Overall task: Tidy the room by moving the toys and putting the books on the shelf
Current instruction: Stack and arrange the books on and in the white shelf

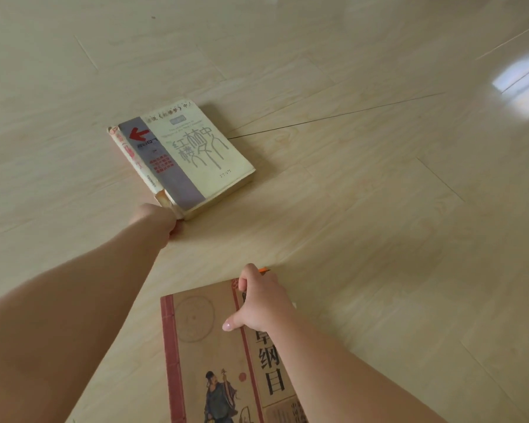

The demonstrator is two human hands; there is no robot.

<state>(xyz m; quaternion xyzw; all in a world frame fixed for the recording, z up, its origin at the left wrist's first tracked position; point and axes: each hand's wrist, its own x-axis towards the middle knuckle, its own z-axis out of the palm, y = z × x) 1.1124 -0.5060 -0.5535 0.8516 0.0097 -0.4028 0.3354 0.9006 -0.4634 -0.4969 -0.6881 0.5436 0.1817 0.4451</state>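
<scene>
1. Cream paperback book [193, 154] lies flat on pale wooden floor [364, 215].
2. Left hand [155, 219] touches its near corner; finger closure cannot be determined.
3. Right hand [261, 300] grips far edge of brown illustrated book [208, 346], thumb on cover.

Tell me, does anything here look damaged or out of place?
Yes. The cream paperback on the wooden floor has a torn spine: its near end is ripped and peeling, beside the left hand. The brown book, gripped by the right hand, looks intact.
</scene>
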